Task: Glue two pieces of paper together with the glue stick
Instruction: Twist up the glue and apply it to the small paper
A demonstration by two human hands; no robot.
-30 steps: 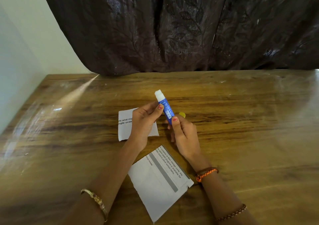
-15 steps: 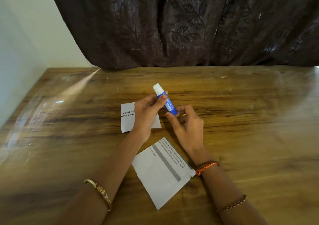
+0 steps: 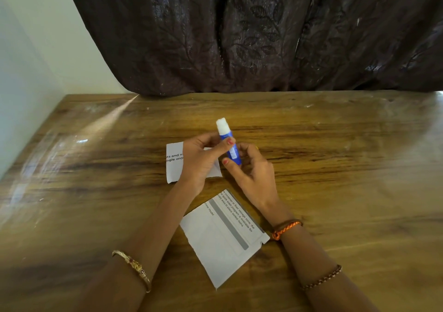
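Note:
A blue glue stick [image 3: 230, 147] with its white glue tip bare points up and away over the table. My left hand [image 3: 201, 160] grips its upper barrel between thumb and fingers. My right hand [image 3: 254, 172] pinches the lower end with thumb and curled fingers. A small piece of paper [image 3: 174, 162] with printed words lies under my left hand, partly hidden. A larger torn piece of paper [image 3: 221, 237] with a grey bar and text lies between my forearms.
The wooden table [image 3: 335, 168] stretches wide to the right and left. A dark curtain [image 3: 263, 36] hangs behind its far edge, and a pale wall [image 3: 28, 72] borders the left side. A little yellow shows behind my right hand's fingers.
The view tilted down a little. More white glue tip stands out of the barrel than before. My right fingers shifted round the stick's lower end. Both papers lie as before.

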